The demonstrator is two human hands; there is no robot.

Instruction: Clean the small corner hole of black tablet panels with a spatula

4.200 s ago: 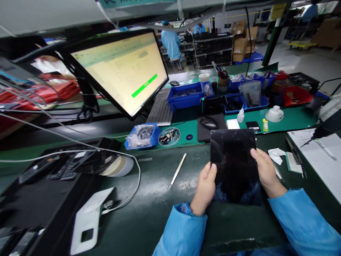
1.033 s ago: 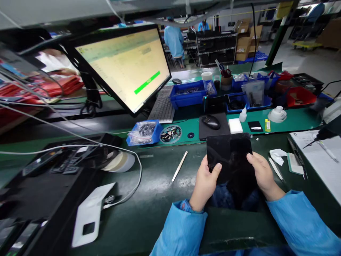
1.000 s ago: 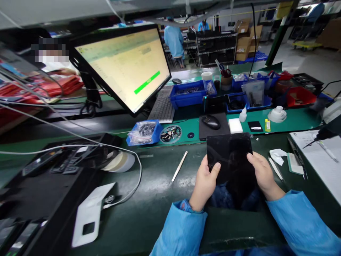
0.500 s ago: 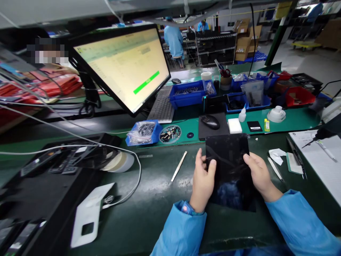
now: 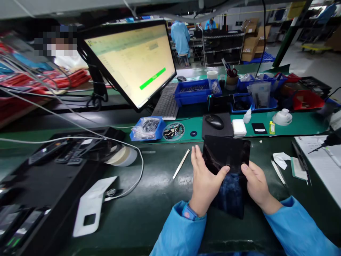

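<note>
Bright blue sleeves [image 5: 181, 229], blue wristband [image 5: 189, 213]

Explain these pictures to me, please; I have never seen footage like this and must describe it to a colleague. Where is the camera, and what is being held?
No machine here: a person works with bare hands. Every picture comes from one camera worn on the head, looking forward and down.

The right hand grips a dark, glossy flat panel by its edge, thumb on its face. The left hand is spread at the other edge, its thumb over the face too. What lies under the panel is hidden.

On the dark green worktop lie a pale stick-like tool and, to the right, paper sheets. Behind are a computer mouse, a blue bin of small parts and a lit monitor.
</note>
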